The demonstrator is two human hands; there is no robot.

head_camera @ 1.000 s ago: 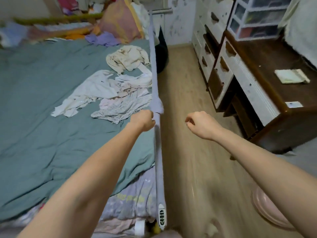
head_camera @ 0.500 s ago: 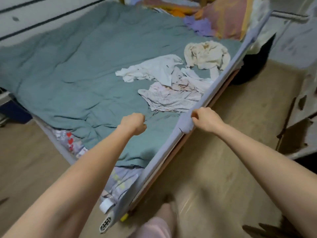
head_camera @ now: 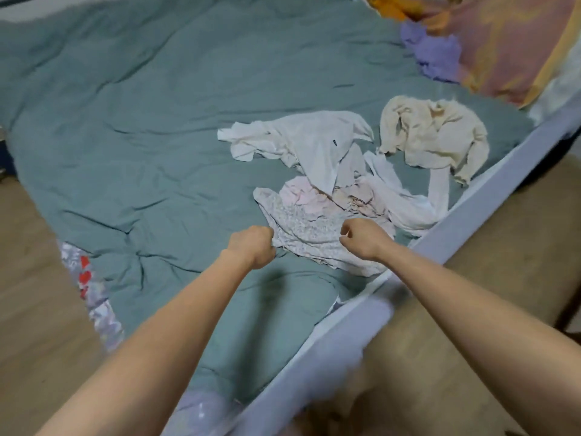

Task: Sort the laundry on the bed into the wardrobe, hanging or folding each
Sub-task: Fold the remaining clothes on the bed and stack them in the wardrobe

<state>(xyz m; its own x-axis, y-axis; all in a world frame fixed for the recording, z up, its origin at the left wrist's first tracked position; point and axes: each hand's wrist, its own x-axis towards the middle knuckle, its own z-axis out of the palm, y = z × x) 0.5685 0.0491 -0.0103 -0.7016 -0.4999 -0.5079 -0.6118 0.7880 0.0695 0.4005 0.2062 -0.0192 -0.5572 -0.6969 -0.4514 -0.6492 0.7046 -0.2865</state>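
Risk: the pale floral crumpled cotton garment [head_camera: 309,237] overlaps the pink piece [head_camera: 301,193] and white shirt [head_camera: 311,143] behind it, so lifting it may drag those off the teal quilted bed cover [head_camera: 141,136]. Left hand [head_camera: 251,247] is curled into a fist at the floral garment's near-left edge; whether it pinches fabric, cannot tell. Right hand [head_camera: 364,239] is curled over its near-right part, grip equally unclear.

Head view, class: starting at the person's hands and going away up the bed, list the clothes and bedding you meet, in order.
Floral-print garment → white shirt → cream sweater → purple cloth → pink and orange pillow.
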